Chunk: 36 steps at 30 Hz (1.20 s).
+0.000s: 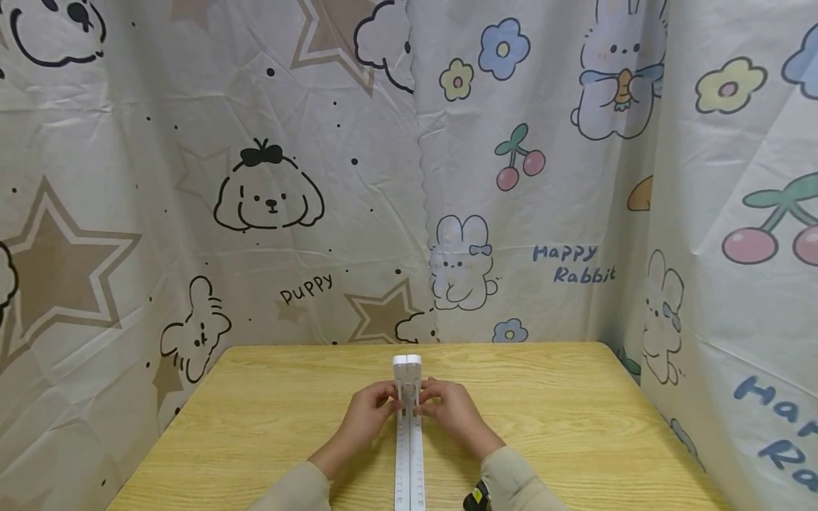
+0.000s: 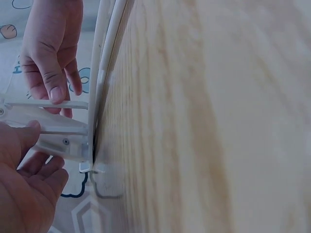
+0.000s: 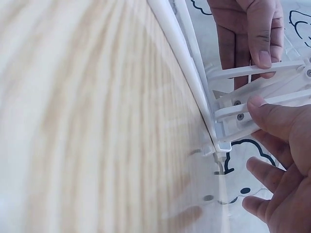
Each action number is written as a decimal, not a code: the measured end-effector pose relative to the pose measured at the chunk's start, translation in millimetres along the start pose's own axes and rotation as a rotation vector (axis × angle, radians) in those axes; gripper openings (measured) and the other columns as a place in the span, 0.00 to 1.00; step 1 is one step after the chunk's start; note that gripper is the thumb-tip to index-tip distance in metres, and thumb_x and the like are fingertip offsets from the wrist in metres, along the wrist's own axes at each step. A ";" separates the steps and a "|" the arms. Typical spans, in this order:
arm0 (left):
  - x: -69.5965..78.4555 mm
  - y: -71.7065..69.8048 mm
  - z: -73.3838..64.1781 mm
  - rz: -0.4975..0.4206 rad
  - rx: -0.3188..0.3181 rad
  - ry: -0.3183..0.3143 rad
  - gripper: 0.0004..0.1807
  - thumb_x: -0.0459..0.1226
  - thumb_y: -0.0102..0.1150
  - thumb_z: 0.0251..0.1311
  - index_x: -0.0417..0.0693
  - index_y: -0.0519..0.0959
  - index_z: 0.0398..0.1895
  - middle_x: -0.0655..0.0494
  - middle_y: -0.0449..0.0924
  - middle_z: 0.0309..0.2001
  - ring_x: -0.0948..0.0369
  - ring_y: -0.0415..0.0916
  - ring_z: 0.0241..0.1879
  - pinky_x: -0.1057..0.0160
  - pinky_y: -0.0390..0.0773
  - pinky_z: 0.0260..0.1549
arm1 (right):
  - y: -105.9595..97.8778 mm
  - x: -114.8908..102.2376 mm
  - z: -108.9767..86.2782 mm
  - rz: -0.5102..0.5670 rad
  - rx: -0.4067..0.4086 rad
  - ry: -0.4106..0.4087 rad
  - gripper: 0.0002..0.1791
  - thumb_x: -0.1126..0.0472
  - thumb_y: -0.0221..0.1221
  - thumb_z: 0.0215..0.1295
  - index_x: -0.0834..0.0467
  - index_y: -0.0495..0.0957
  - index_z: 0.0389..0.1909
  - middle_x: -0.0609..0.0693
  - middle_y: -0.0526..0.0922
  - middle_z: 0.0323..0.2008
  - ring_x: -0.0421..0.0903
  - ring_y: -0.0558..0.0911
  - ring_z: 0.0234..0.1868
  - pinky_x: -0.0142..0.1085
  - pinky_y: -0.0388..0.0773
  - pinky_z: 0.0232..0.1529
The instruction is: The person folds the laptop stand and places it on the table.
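A white plastic folding stand (image 1: 402,461) lies lengthwise on the table, its two long notched rails side by side and pointing toward me. At its far end a raised part with thin struts stands up from the rails. My left hand (image 1: 371,411) pinches the left strut (image 2: 63,130) between thumb and fingers. From the other side my right hand (image 1: 455,411) grips the right strut (image 3: 286,98), thumb on top and index finger beneath, the other fingers spread loosely. Small screws show in the raised part in both wrist views.
The wooden table (image 1: 268,397) has rounded far corners. A cream curtain (image 1: 358,213) printed with puppies, rabbits and stars hangs behind it and on both sides. A black item with a yellow mark (image 1: 476,497) is by my right sleeve.
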<state>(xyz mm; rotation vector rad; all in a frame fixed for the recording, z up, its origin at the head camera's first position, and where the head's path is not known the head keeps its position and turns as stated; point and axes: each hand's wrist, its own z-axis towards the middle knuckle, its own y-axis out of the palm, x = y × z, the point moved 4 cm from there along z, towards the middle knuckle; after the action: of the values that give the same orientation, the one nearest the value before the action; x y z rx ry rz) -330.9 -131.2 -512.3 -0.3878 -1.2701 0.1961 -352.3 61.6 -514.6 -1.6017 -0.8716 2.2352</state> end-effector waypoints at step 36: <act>-6.8 -8.7 17.9 -0.051 0.041 -0.046 0.08 0.30 0.72 0.60 0.43 0.82 0.39 0.53 0.86 0.40 0.60 0.83 0.41 0.66 0.85 0.42 | -2.2 2.3 15.1 0.098 0.101 0.069 0.15 0.59 0.76 0.55 0.54 0.81 0.38 0.46 0.88 0.44 0.51 0.83 0.55 0.54 0.78 0.61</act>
<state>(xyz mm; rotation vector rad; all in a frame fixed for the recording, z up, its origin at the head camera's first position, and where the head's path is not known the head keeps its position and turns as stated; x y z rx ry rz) -350.6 -138.4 -510.6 -0.3168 -1.3177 0.1880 -367.4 59.7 -511.7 -1.6976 -0.6647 2.2358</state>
